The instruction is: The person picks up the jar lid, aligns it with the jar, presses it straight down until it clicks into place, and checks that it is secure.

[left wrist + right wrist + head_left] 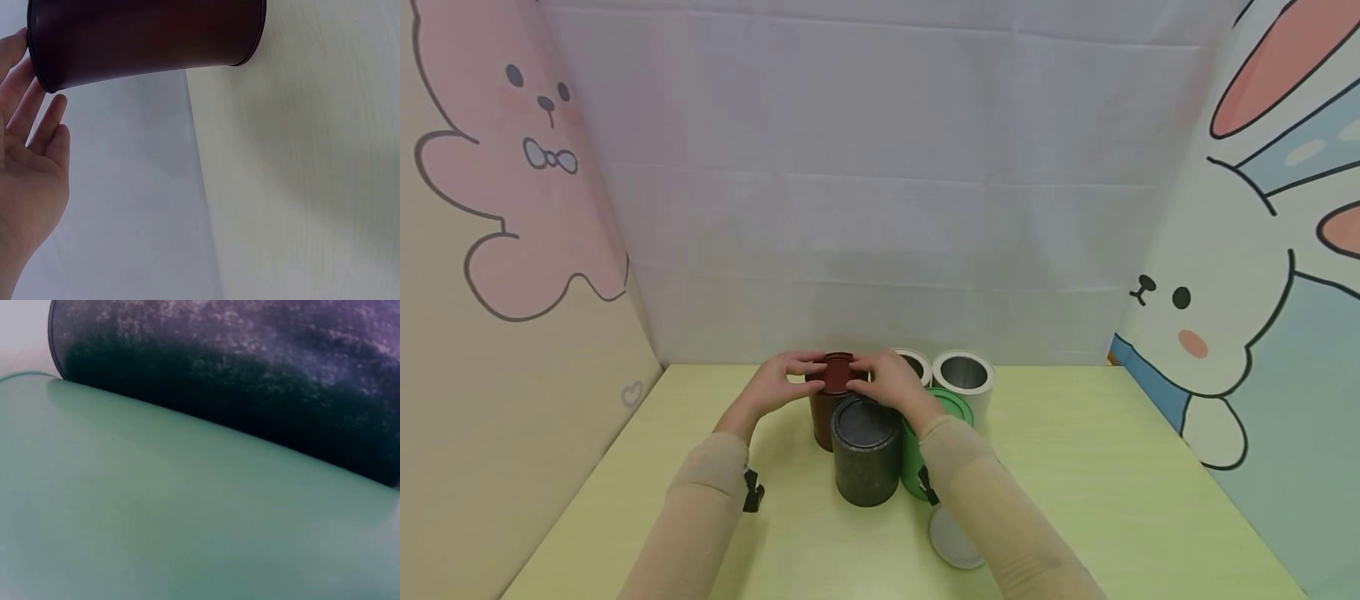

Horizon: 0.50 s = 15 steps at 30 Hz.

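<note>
A dark red-brown can (824,417) with its matching lid (837,372) on top stands toward the back of the table. On its left side, my left hand (773,385) touches the lid's rim with fingers and thumb spread. The left wrist view shows fairly straight left fingers (37,119) along the can's end rim. From the right, my right hand (891,382) reaches the same lid, thumb and fingertips at its edge. A speckled black lidded can (867,467) stands in front, and a green lidded can (913,462) sits partly under my right wrist.
Two white cans stand uncovered at the back right, one nearer (977,408) and one partly behind my right hand (917,357). A loose whitish lid (953,537) lies on the pale yellow table (1075,467), partly under my right sleeve. A white curtain (880,208) hangs behind.
</note>
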Tool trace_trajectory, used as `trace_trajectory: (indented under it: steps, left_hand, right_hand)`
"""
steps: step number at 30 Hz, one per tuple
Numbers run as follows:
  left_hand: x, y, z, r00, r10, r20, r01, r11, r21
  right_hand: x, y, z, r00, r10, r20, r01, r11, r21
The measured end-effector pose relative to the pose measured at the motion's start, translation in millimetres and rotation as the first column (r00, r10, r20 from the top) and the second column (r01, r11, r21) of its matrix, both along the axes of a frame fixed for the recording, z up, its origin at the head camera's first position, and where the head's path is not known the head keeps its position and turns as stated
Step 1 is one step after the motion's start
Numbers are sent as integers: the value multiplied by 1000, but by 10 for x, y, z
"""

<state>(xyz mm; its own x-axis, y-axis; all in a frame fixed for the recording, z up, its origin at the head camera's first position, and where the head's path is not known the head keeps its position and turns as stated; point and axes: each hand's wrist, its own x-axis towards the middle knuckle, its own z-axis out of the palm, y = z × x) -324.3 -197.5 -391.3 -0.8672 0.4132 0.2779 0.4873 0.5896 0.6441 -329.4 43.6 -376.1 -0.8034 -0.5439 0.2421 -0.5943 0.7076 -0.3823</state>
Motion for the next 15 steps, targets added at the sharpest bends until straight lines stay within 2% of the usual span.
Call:
trace_trajectory:
  steps: [15]
  left_hand:
    - [-4,16,5,997,8,71,-8,1000,7]
  right_hand:
    - [35,-32,20,999,-19,-35,20,999,27]
